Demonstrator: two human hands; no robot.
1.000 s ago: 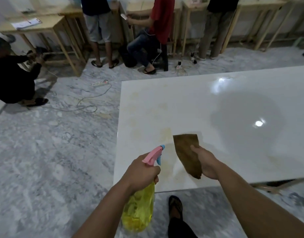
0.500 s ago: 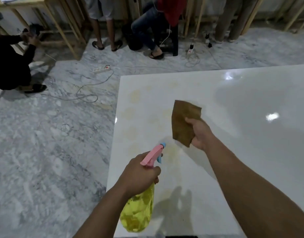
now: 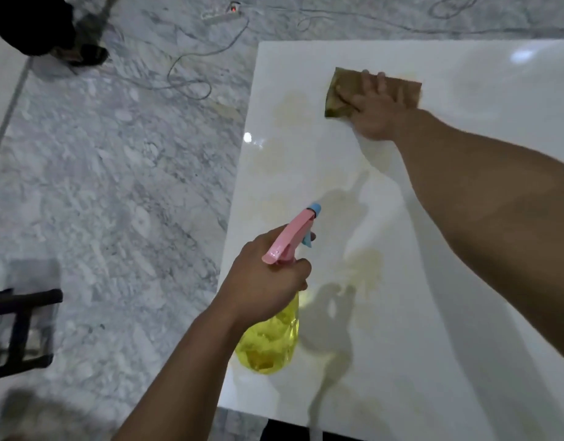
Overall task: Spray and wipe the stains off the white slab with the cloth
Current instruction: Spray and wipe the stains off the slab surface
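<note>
The glossy white slab (image 3: 465,249) fills the right side of the view, with faint yellowish stains (image 3: 365,268) on its left part. My right hand (image 3: 374,106) lies flat with fingers spread on a brown cloth (image 3: 408,90), pressing it onto the slab near the far left corner. My left hand (image 3: 264,281) grips a spray bottle (image 3: 271,342) with a yellow body, pink head and blue nozzle, held over the slab's near left edge and pointing up the slab.
Grey marbled floor (image 3: 99,186) lies left of the slab. A white power strip (image 3: 222,14) and cables (image 3: 191,78) trail beyond the far edge. A person's sandalled foot (image 3: 80,54) is at top left. A black frame (image 3: 20,332) stands at lower left.
My right hand has carried the cloth from mid-air to the far left of the slab and pressed it flat. My view has tilted down and closer. The spray bottle has stayed in my left hand.
</note>
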